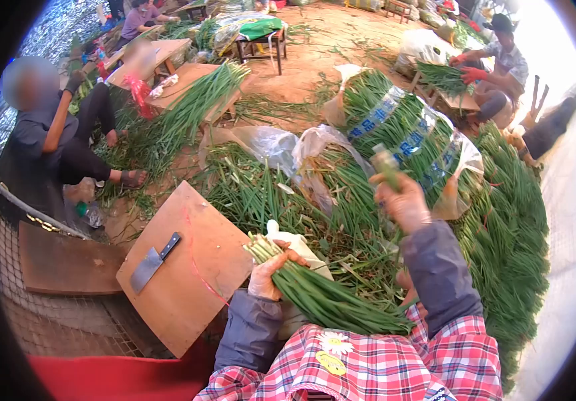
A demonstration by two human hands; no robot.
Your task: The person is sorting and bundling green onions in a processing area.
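Observation:
My left hand, in a thin translucent glove, is wrapped round a thick bundle of garlic chives. The pale cut ends point up and left, and the green leaves run across my lap to the right. My right hand is raised, closed round a short greenish thing with a pale tip; motion blur hides what it is. Left of my left hand is a tilted wooden board, with a black-handled cleaver lying on it.
Loose chives and trimmings cover the ground ahead. Beyond lies a large wrapped chive bundle with blue-printed bands. More chives are piled at right. A person sits at left, another at upper right.

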